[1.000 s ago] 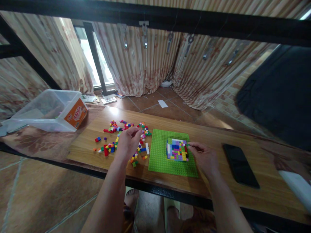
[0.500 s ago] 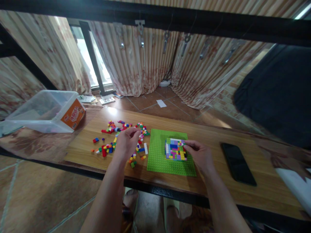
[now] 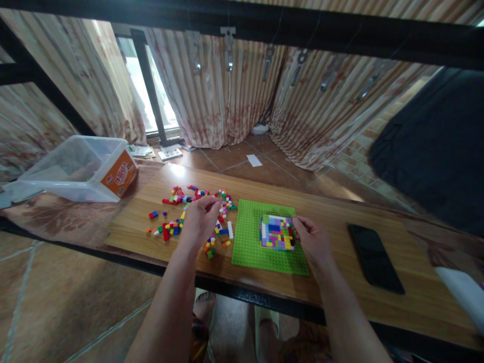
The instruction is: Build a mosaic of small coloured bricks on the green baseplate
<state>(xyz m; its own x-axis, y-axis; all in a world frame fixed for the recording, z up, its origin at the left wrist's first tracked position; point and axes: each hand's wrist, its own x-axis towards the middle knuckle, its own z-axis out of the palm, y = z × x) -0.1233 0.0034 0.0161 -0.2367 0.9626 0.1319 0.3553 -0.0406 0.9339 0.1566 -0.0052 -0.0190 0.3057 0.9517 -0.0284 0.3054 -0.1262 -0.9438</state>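
Observation:
A multicoloured block of toy building bricks (image 3: 278, 233) stands on a green studded baseplate (image 3: 245, 252). My right hand (image 3: 313, 242) is at the block's right edge, thumb and fingers drawn together; whether they touch the block or pinch a small brick cannot be made out. To the left, my left hand (image 3: 200, 222) hovers over a scatter of loose toy bricks (image 3: 174, 229), its thumb and forefinger pinched. Anything between those fingertips is too small to name. The left hand and wrist hide part of the scatter.
A black phone (image 3: 375, 258) lies on the wooden board (image 3: 333, 282) at the right. At the left stands a clear plastic bin (image 3: 75, 189) with an orange label. The table's dark front edge (image 3: 242, 293) runs below my forearms. A dark metal bar (image 3: 242, 20) crosses overhead.
My right hand's fingertips have shifted from the block's upper right top to just beside its right edge. My left hand stays pinched over the loose bricks. The camera view has shifted slightly.

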